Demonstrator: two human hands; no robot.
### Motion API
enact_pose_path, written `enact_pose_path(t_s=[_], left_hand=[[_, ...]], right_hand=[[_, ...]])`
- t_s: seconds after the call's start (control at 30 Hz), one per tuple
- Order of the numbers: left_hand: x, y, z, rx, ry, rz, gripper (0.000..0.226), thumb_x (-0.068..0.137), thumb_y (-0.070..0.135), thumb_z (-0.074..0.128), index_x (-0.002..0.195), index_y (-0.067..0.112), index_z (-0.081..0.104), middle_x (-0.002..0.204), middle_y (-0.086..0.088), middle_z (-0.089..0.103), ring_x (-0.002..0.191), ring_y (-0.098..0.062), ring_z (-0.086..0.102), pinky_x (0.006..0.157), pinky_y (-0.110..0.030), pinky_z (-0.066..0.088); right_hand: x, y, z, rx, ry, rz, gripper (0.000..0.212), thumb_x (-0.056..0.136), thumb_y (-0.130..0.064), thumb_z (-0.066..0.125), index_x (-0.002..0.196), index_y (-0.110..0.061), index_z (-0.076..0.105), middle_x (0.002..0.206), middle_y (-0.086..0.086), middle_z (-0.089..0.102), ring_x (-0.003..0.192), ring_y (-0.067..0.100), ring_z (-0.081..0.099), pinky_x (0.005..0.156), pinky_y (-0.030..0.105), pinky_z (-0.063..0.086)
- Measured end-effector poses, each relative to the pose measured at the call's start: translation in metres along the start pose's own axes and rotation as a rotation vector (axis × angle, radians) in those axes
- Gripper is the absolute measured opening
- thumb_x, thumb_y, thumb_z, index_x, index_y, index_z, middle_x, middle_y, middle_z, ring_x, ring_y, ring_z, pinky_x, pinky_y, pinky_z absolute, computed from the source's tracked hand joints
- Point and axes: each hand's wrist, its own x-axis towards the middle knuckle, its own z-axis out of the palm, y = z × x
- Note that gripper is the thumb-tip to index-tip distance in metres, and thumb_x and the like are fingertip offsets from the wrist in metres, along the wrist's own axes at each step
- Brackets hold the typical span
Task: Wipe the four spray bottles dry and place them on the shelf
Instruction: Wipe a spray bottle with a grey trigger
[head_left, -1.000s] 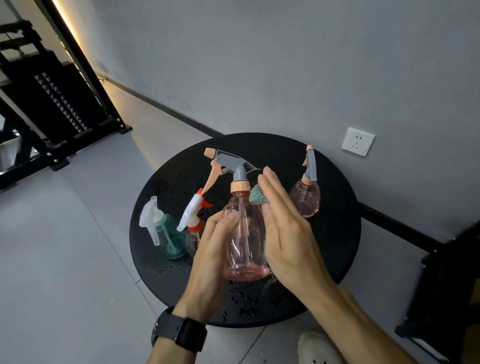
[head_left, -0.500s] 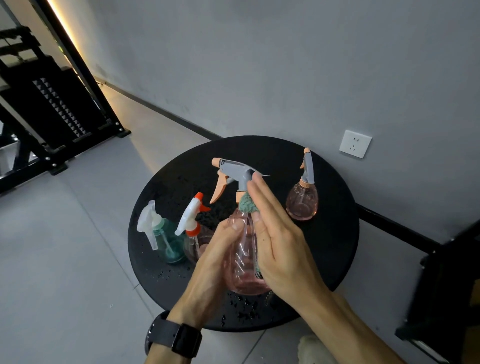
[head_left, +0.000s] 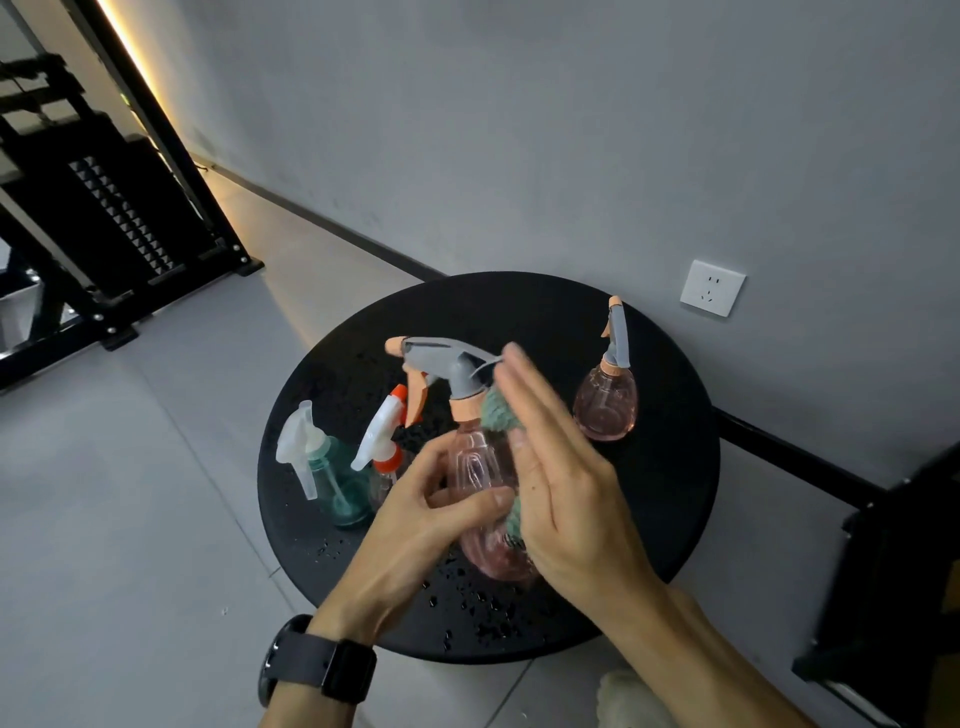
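Note:
Over the round black table (head_left: 670, 499) my left hand (head_left: 415, 525) grips a large pink spray bottle (head_left: 478, 467) with a grey trigger head, thumb across its front. My right hand (head_left: 561, 478) lies flat with straight fingers and presses a teal cloth (head_left: 496, 413) against the bottle's right side. A teal bottle (head_left: 332, 483) with a clear white head and a small bottle (head_left: 384, 436) with a white and red head stand at the table's left. A round pink bottle (head_left: 608, 400) with a grey head stands at the back right.
Water drops speckle the table's front. A black metal shelf rack (head_left: 119, 218) stands at the far left on the grey floor. A white wall socket (head_left: 712, 287) sits on the grey wall behind the table. A dark piece of furniture (head_left: 904, 582) is at the right edge.
The held pink bottle has tilted and turned in my left hand, its nozzle swinging further left. My right hand with the cloth has slid along the bottle's side and neck.

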Motion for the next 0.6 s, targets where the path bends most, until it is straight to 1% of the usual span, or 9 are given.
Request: enact_pose_path(t_s=[0.1, 0.17, 0.23, 0.3, 0.33, 0.4, 0.47, 0.53, 0.6], left_hand=[[0.001, -0.006, 0.000, 0.136, 0.113, 0.047, 0.068, 0.065, 0.036, 0.086, 0.123, 0.044, 0.053, 0.116, 0.012, 0.071, 0.104, -0.006, 0.069, 0.086, -0.029, 0.056], [0.002, -0.011, 0.001, 0.219, 0.146, 0.075, 0.075, 0.063, 0.039, 0.088, 0.126, 0.050, 0.048, 0.120, 0.018, 0.066, 0.107, 0.001, 0.066, 0.087, -0.022, 0.055], [0.005, -0.017, 0.001, 0.332, 0.161, 0.124, 0.084, 0.062, 0.045, 0.087, 0.135, 0.045, 0.045, 0.128, 0.017, 0.058, 0.113, -0.005, 0.063, 0.093, -0.027, 0.054], [0.007, -0.018, 0.003, 0.416, 0.161, 0.207, 0.074, 0.065, 0.044, 0.084, 0.130, 0.046, 0.048, 0.124, 0.019, 0.055, 0.111, -0.007, 0.061, 0.094, -0.030, 0.054], [0.006, -0.016, 0.005, 0.427, 0.160, 0.251, 0.064, 0.067, 0.042, 0.082, 0.121, 0.051, 0.051, 0.118, 0.024, 0.056, 0.108, -0.004, 0.060, 0.091, -0.024, 0.053], [0.005, -0.012, 0.009, 0.457, 0.171, 0.312, 0.043, 0.068, 0.043, 0.073, 0.106, 0.048, 0.054, 0.106, 0.031, 0.056, 0.097, 0.004, 0.058, 0.080, -0.011, 0.047], [0.007, -0.014, 0.010, 0.513, 0.172, 0.349, 0.033, 0.073, 0.043, 0.066, 0.104, 0.037, 0.057, 0.105, 0.026, 0.057, 0.098, 0.001, 0.057, 0.078, -0.012, 0.046], [0.008, -0.016, 0.009, 0.552, 0.183, 0.380, 0.032, 0.078, 0.042, 0.063, 0.107, 0.028, 0.061, 0.106, 0.015, 0.061, 0.102, -0.006, 0.058, 0.080, -0.016, 0.047], [0.007, -0.014, 0.008, 0.531, 0.208, 0.388, 0.023, 0.077, 0.038, 0.065, 0.098, 0.033, 0.058, 0.097, 0.016, 0.058, 0.093, -0.001, 0.057, 0.074, -0.010, 0.045]], right_hand=[[0.004, -0.001, -0.003, -0.065, 0.248, -0.026, 0.045, 0.099, -0.002, 0.036, 0.143, 0.003, 0.034, 0.154, 0.012, 0.031, 0.144, 0.013, 0.028, 0.113, 0.018, 0.028], [0.007, 0.000, -0.007, -0.095, 0.246, -0.021, 0.044, 0.100, -0.005, 0.036, 0.144, 0.002, 0.035, 0.154, 0.013, 0.031, 0.144, 0.013, 0.028, 0.113, 0.019, 0.028], [0.008, -0.001, -0.008, -0.111, 0.164, -0.015, 0.047, 0.100, 0.002, 0.037, 0.146, -0.001, 0.030, 0.157, 0.008, 0.027, 0.146, 0.015, 0.025, 0.114, 0.025, 0.030], [0.009, -0.004, -0.006, -0.142, 0.083, -0.049, 0.054, 0.095, 0.012, 0.040, 0.147, -0.001, 0.029, 0.157, 0.008, 0.025, 0.147, 0.017, 0.023, 0.115, 0.034, 0.032], [0.009, -0.007, -0.004, -0.151, 0.049, -0.078, 0.056, 0.094, 0.014, 0.041, 0.147, 0.001, 0.030, 0.157, 0.010, 0.025, 0.147, 0.019, 0.022, 0.115, 0.036, 0.032], [0.010, -0.013, -0.002, -0.154, -0.017, -0.136, 0.054, 0.094, 0.013, 0.037, 0.146, 0.002, 0.030, 0.156, 0.012, 0.026, 0.147, 0.020, 0.020, 0.116, 0.037, 0.030], [0.009, -0.019, 0.002, -0.172, -0.074, -0.173, 0.054, 0.092, 0.007, 0.032, 0.146, 0.001, 0.029, 0.156, 0.012, 0.028, 0.147, 0.019, 0.020, 0.117, 0.036, 0.028], [0.008, -0.021, 0.005, -0.200, -0.102, -0.191, 0.056, 0.090, 0.005, 0.031, 0.146, 0.000, 0.029, 0.155, 0.012, 0.029, 0.147, 0.018, 0.020, 0.116, 0.038, 0.030], [0.006, -0.019, 0.006, -0.206, -0.105, -0.187, 0.055, 0.090, 0.004, 0.030, 0.146, -0.001, 0.031, 0.155, 0.012, 0.031, 0.147, 0.018, 0.022, 0.114, 0.039, 0.032]])
